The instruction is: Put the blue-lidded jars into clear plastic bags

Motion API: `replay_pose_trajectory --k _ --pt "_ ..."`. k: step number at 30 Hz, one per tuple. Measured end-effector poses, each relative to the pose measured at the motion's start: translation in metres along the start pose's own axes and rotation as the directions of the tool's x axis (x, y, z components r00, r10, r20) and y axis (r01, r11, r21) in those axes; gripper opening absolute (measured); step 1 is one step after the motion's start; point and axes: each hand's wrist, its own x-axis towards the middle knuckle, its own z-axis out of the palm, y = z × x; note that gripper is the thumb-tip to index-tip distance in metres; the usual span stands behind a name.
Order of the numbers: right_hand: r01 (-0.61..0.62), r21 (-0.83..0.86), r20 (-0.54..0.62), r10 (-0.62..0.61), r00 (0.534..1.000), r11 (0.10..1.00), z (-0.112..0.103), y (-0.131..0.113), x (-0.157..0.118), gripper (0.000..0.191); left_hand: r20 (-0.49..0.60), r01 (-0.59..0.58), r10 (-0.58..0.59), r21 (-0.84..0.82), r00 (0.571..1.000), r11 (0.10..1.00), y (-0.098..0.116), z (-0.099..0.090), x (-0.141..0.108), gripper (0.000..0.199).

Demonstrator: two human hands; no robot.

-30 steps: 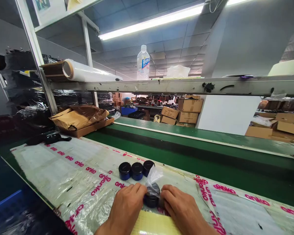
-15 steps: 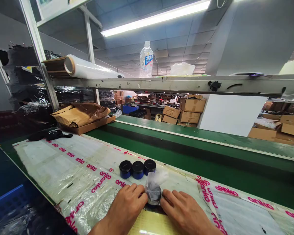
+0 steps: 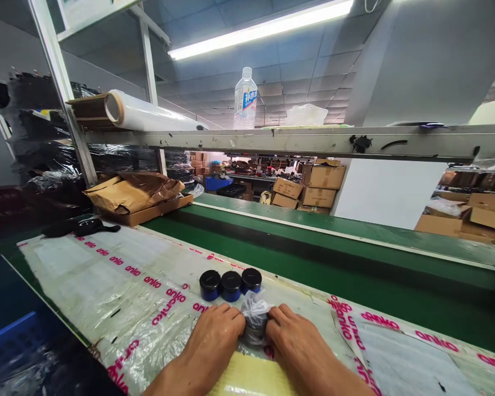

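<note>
Worktop (image 3: 8, 256) under a clear plastic sheet (image 3: 78, 269) with pink lettering. Far left, a crumpled black item (image 3: 82, 227) on the sheet. Then the left hand (image 3: 212, 335), fingers curled and closed against a dark jar (image 3: 256, 330) wrapped in a clear plastic bag (image 3: 253, 308), at the near edge of the worktop, just above a yellow pad (image 3: 251, 377). Right hand (image 3: 297, 338) curled on the jar's other side, equally firm, neither hand spread wide. Just behind, three black-lidded blue jars (image 3: 231, 286), unwrapped. Apparently mid-bagging, the gathered bag top seemingly calling for a snug twist.
</note>
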Motion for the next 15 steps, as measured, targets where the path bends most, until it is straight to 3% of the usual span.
replay_pose_trajectory --k 3,7,9,12,15 --pt "-0.083 0.078 0.142 0.071 0.987 0.994 -0.012 -0.003 0.000 0.017 0.056 0.032 -0.029 -0.053 0.998 0.998 0.001 -0.005 -0.003 0.025" --pt "-0.304 0.287 0.315 0.210 0.926 0.909 -0.034 0.000 -0.003 0.027 0.033 0.070 -0.064 -0.244 0.997 0.967 0.001 -0.015 -0.012 0.015" --pt "-0.413 0.407 0.342 0.283 0.896 0.814 -0.039 0.003 -0.006 0.030 -0.002 0.098 -0.107 -0.377 0.994 0.921 0.001 -0.020 -0.016 0.011" --pt "-0.466 0.597 0.338 0.323 0.884 0.653 -0.038 0.005 -0.009 0.027 0.006 0.210 -0.243 -0.521 0.970 0.828 0.001 -0.021 -0.019 0.010" --pt "-0.437 0.727 0.307 0.318 0.897 0.529 -0.033 0.001 -0.009 0.028 0.006 0.249 -0.303 -0.586 0.953 0.771 0.001 -0.013 -0.017 0.037"
